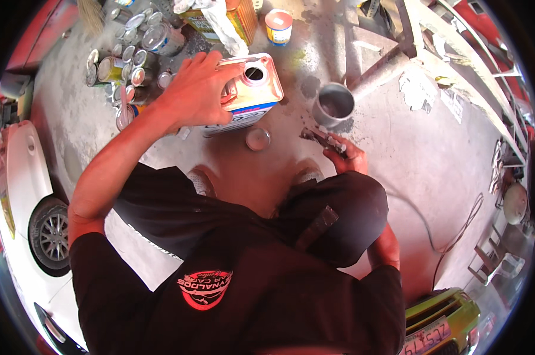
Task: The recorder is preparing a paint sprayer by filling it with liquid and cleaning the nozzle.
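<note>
My left hand (202,94) grips the top of a large rectangular metal can (261,89) with a round open spout, held above the floor in front of me. My right hand (350,155) is closed on a dark, splattered tool (322,139), too small to identify, just below a grey open cup (333,104). A small clear round container (258,139) stands on the floor between my knees, below and right of the large can.
Paint cans (140,74) cluster at upper left, beside another tin (238,18) and a small pot (278,28). A wooden frame (468,71) leans at right, with a cord (433,236) below. A white car (25,171) is at left, a green vehicle (451,307) at lower right.
</note>
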Motion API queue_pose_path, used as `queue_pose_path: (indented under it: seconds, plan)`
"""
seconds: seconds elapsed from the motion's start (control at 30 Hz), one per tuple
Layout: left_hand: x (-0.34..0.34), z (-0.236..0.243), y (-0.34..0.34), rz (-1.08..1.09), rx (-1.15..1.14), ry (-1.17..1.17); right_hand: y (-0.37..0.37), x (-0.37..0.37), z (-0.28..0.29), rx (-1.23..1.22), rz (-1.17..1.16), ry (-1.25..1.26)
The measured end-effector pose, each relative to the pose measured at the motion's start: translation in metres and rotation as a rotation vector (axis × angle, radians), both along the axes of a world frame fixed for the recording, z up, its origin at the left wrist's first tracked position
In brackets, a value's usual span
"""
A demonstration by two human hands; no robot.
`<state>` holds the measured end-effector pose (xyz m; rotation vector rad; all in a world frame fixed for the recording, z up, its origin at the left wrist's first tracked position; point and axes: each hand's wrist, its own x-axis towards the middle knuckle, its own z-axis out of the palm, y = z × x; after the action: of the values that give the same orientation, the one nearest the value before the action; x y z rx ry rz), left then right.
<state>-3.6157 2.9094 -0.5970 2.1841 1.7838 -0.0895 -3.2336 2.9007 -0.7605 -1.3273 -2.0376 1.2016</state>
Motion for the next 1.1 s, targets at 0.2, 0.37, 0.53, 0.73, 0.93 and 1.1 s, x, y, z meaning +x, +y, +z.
queue_pose_path:
  seconds: [0.2,0.37,0.53,0.73,0.93,1.1]
  plan:
    - [-0.022,-0.032,-0.004,0.140,0.132,-0.078,-0.037,0.007,-0.032,-0.310,-0.432,0.164]
    - [-0.040,-0.061,0.006,0.147,0.245,-0.100,-0.044,0.021,-0.066,-0.390,-0.596,0.070]
    - [-0.055,-0.077,0.016,0.221,0.281,-0.118,-0.049,0.030,-0.086,-0.497,-0.701,0.012]
    - [-0.052,-0.082,0.021,0.185,0.338,-0.114,-0.050,0.017,-0.080,-0.248,-0.649,-0.310]
    - [-0.049,-0.089,0.017,0.273,0.299,-0.124,-0.063,0.018,-0.113,-0.138,-0.632,-0.014]
    - [-0.059,-0.082,0.012,0.183,0.320,-0.080,-0.066,0.033,-0.153,-0.015,-0.403,-0.059]
